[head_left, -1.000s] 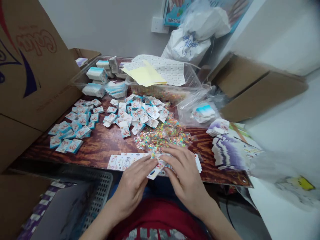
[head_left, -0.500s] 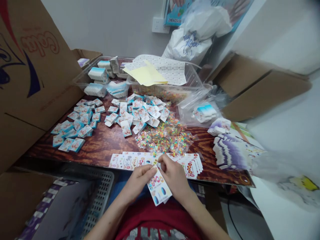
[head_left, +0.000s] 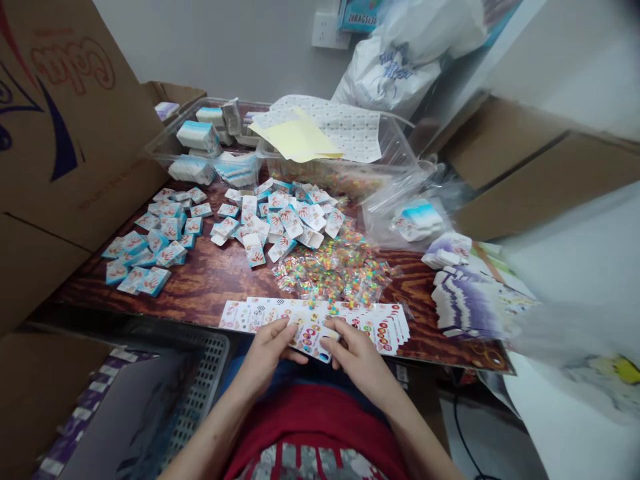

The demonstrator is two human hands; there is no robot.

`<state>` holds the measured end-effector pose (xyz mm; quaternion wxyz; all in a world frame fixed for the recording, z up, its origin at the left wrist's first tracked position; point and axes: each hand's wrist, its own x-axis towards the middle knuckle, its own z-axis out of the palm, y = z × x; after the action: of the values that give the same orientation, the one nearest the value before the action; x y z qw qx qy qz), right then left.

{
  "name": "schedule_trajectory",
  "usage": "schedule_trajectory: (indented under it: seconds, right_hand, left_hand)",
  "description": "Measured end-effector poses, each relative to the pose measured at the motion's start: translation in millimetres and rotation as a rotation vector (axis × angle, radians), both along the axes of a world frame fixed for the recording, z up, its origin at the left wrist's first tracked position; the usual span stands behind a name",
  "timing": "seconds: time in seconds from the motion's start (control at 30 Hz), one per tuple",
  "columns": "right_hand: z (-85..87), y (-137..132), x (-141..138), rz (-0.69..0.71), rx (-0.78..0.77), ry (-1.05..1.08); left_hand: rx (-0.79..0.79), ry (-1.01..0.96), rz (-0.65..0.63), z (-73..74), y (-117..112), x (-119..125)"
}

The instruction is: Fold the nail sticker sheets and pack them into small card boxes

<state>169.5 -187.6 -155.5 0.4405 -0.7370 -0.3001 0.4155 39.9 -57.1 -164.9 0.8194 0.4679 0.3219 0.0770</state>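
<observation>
a printed card (head_left: 314,339) is held by both hands at the middle of a fanned row of cards (head_left: 383,325), low over a wood-grain table (head_left: 220,283). the left hand (head_left: 267,353) is closed narrowly on the card's left side, and the right hand (head_left: 356,357) is closed narrowly on its right side. the card is tilted, with its lower corner pointed toward the body, and it overlaps the row's lower edge.

just beyond the row, a heap of small bags (head_left: 335,273) filled with colored bits is spread on the table. behind the heap, white-and-blue packets (head_left: 283,227) printed with red hands are scattered, and a second group of packets (head_left: 150,257) is laid out to the left. two clear tubs are set at the back: one (head_left: 173,150) is stocked with packets, and the other (head_left: 395,157) is topped by a yellow sheet (head_left: 295,137) and a dotted sheet (head_left: 353,133). a clear bag (head_left: 417,223) and purple cards (head_left: 465,303) are placed on the right. a plastic crate (head_left: 210,373) is seen below the table's near edge, left of the lap.
</observation>
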Motion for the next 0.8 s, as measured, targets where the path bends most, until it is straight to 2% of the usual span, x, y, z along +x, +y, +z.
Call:
schedule_trajectory:
  seconds: [0.07, 0.13, 0.2, 0.23, 0.27, 0.4, 0.47, 0.53, 0.6, 0.7, 0.8]
  right_hand:
    - [1.0, -1, -1, -0.01, 0.004, 0.12]
    - [6.5, 1, -4, 0.031, 0.033, 0.25]
    - [13.7, 3, -7, 0.088, 0.094, 0.347]
    - [16.5, 5, -8, 0.103, 0.125, 0.364]
    - [18.2, 8, -9, 0.094, 0.149, 0.357]
    - [12.8, 17, -8, -0.061, 0.153, 0.195]
    - [8.4, 22, -6, -0.072, 0.137, 0.09]
    - [7.4, 30, -4, -0.02, 0.121, -0.069]
    - [9.9, 40, -2, 0.052, 0.122, -0.218]
    - [14.2, 59, 4, 0.211, 0.16, -0.26]
    - [10.0, 80, 11, 0.252, 0.169, -0.467]
  left_hand:
    - [0.125, 0.018, 0.045, -2.9, 0, -1]
    - [0.352, 0.034, 0.099, -5.0, -3, -1]
    - [0.524, 0.033, 0.083, -5.1, -7, 0]
    - [0.535, 0.018, 0.047, -4.5, -9, 0]
    - [0.486, -0.006, 0.006, -3.5, -11, 0]
    - [0.126, -0.112, -0.12, 2.6, -8, -2]
    - [0.079, -0.116, -0.168, 5.2, -3, -4]
    - [0.085, -0.113, -0.184, 6.2, 2, -6]
    - [0.093, -0.102, -0.151, 5.0, 6, -8]
    - [0.129, -0.051, -0.035, 0.7, 12, -12]
    - [0.163, -0.007, 0.091, -2.1, 18, -16]
